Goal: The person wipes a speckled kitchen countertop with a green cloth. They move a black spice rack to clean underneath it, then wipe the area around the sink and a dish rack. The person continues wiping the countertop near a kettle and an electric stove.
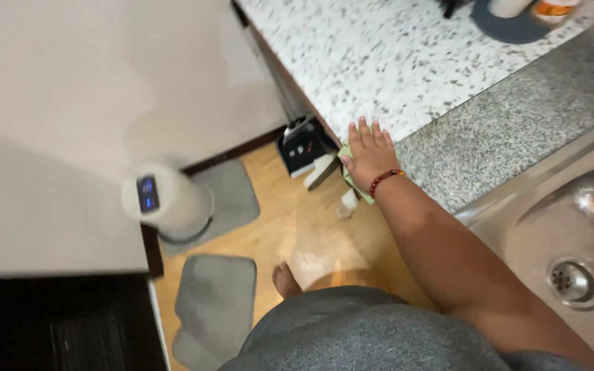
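green cloth (344, 165) is right under the hand (369, 156), pinned flat at the counter's front edge, w/ a bit poking out on the thumb side and hanging past the lip. only a sliver shows so can't call its long axis, looks like it runs along the edge tho. the hand is flat on it, fingers straight and held close together, palm down, not pinching anything. red bead bracelet (386, 177) on the wrist just behind. can't say for sure which hand it is, arm comes in from the sink side, so prob the right; the other hand isn't in view at all.

outward from there: speckled countertop (393, 62) ahead of the fingertips, steel sink (572, 227) back toward the elbow, drain (573, 280) in it. below the edge, a black box thing (302, 145) on the floor.

counts: 1 cloth, 1 hand visible, 1 bracelet, 2 grey mats (216, 302), 1 bare foot (285, 280).
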